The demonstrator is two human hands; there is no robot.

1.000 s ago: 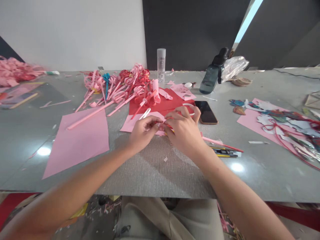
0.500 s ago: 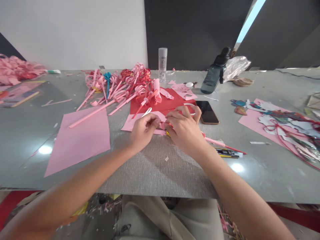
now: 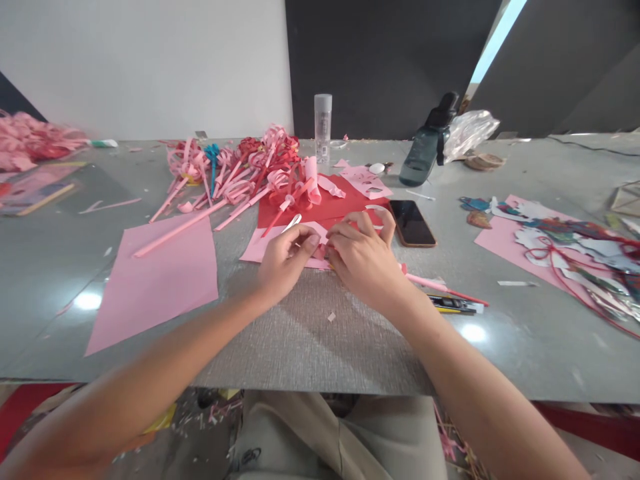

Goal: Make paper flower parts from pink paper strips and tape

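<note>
My left hand (image 3: 286, 263) and my right hand (image 3: 367, 259) meet over the table with fingertips almost touching. Between them is a small piece of reddish-pink paper (image 3: 320, 252), pinched on both sides; its exact shape is largely hidden by the fingers. Below the hands lies a pink paper sheet (image 3: 254, 249), partly on top of a red sheet (image 3: 325, 211). A rolled pink paper stick (image 3: 424, 281) with a red end pokes out beyond my right wrist. Alongside it rests a black and yellow utility knife (image 3: 453, 305).
Curled paper flowers on sticks (image 3: 240, 170) pile up at the back left, above a large pink sheet (image 3: 160, 287). A phone (image 3: 413, 223) lies right of my hands. Farther back stand a clear bottle (image 3: 323, 130) and a dark water bottle (image 3: 419, 157). Cutouts (image 3: 560, 243) lie right.
Both hands stay over the pink sheet and keep their pinch, with the right fingers shifted slightly. The whole view has moved a little; the other things lie as before.
</note>
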